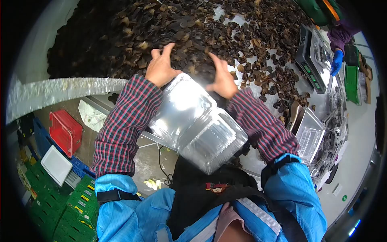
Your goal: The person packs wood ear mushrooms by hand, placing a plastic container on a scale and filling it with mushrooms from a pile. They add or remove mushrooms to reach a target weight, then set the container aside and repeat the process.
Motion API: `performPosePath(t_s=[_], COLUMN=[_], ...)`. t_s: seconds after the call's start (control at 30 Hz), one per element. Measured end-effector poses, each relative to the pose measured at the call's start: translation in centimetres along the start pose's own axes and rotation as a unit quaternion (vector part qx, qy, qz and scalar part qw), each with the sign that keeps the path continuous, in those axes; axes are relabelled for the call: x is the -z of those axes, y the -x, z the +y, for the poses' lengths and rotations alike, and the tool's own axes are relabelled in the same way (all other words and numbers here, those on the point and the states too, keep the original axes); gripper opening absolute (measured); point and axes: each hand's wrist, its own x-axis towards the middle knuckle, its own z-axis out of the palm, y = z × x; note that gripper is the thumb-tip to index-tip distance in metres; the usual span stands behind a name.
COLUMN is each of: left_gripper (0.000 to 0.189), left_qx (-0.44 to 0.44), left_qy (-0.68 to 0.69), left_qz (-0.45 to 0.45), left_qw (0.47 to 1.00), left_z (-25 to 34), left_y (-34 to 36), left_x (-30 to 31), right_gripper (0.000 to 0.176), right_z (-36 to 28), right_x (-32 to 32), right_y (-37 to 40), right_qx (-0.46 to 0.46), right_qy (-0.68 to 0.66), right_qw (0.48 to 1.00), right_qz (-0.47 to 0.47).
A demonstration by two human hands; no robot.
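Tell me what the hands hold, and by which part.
Nothing gripped: left hand and right hand lie open on the dried mushrooms; the clear clamshell box rests under the wrists.

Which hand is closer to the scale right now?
Right. The right hand is on the mushrooms, across from the scale; the left hand lies farther away.

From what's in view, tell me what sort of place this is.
Likely a food packing workshop: a big heap of dried dark mushrooms, clear plastic boxes, and a scale by a co-worker's gloved hand.
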Motion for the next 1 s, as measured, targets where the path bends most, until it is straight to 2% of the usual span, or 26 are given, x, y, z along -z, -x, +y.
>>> performPosePath(t_s=[0.1, 0.13, 0.2, 0.23, 0.3, 0.33, 0.37, 0.4, 0.43, 0.5, 0.53, 0.57, 0.63, 0.77, 0.9, 0.97, 1.0], left_gripper=[0.106, 0.103, 0.089, 0.083, 0.079, 0.074, 0.074, 0.073, 0.074, 0.073, 0.073, 0.071, 0.071, 0.072, 0.076, 0.075, 0.076], left_qx=[-0.085, -0.085, -0.141, -0.163, -0.2, -0.239, -0.229, -0.286, -0.341, -0.362, -0.371, -0.38, -0.384, -0.527, -0.5, -0.442, -0.466], left_qy=[0.005, -0.011, 0.033, 0.051, 0.041, 0.032, 0.023, 0.022, 0.012, -0.006, -0.002, 0.017, 0.051, 0.033, 0.069, 0.11, 0.127], left_qz=[-0.023, -0.035, -0.055, -0.062, -0.047, -0.033, -0.045, -0.019, -0.002, -0.001, -0.024, -0.024, -0.056, -0.048, -0.089, -0.146, -0.159], left_qw=[0.996, 0.996, 0.988, 0.983, 0.978, 0.97, 0.972, 0.958, 0.94, 0.932, 0.928, 0.925, 0.92, 0.848, 0.859, 0.878, 0.861], left_z=[1.8, 2.2, 2.6, 3.2, 4.4, 6.0, 7.7, 8.8, 10.1, 13.8, 16.1, 17.3, 21.2, 28.4, 35.8, 38.9, 39.7], left_y=[-1.4, -2.1, -3.3, -3.4, -3.3, -2.9, -2.2, -2.1, -2.0, -1.2, -0.3, 0.1, 1.8, 4.6, 11.0, 14.5, 14.9], left_x=[-1.1, -1.5, -1.7, -1.8, -1.7, -1.4, -0.8, -1.1, -1.2, -1.8, -2.0, -3.0, -5.0, -11.4, -19.7, -23.5, -25.9], right_gripper=[0.097, 0.097, 0.085, 0.078, 0.075, 0.07, 0.066, 0.068, 0.073, 0.073, 0.07, 0.068, 0.068, 0.066, 0.068, 0.069, 0.069], right_z=[-0.8, -0.3, 0.5, 1.1, 1.6, 0.6, -0.4, -0.5, -0.5, 0.0, -0.5, -0.5, 1.4, 3.3, 7.3, 9.6, 11.0], right_x=[-2.0, -2.1, -2.2, -1.7, 0.2, 1.8, 3.5, 4.6, 5.9, 8.2, 9.8, 11.2, 13.5, 19.8, 25.2, 27.0, 27.2], right_y=[-4.2, -4.7, -5.2, -5.4, -4.4, -3.5, -2.7, -2.0, -1.2, 1.3, 3.3, 5.0, 8.2, 18.5, 29.6, 34.4, 36.2], right_qx=[0.066, 0.066, 0.033, 0.056, 0.036, 0.062, 0.083, 0.131, 0.134, 0.135, 0.11, 0.027, 0.024, -0.004, -0.029, -0.086, -0.11], right_qy=[-0.057, -0.057, -0.168, -0.207, -0.191, -0.159, -0.122, -0.085, -0.055, -0.022, -0.034, -0.037, -0.02, 0.039, 0.066, 0.072, 0.065], right_qw=[0.996, 0.996, 0.985, 0.977, 0.981, 0.984, 0.986, 0.978, 0.976, 0.964, 0.961, 0.973, 0.96, 0.943, 0.939, 0.937, 0.928], right_qz=[0.025, 0.027, 0.012, 0.009, 0.029, 0.051, 0.08, 0.137, 0.165, 0.229, 0.25, 0.226, 0.278, 0.332, 0.336, 0.332, 0.35])
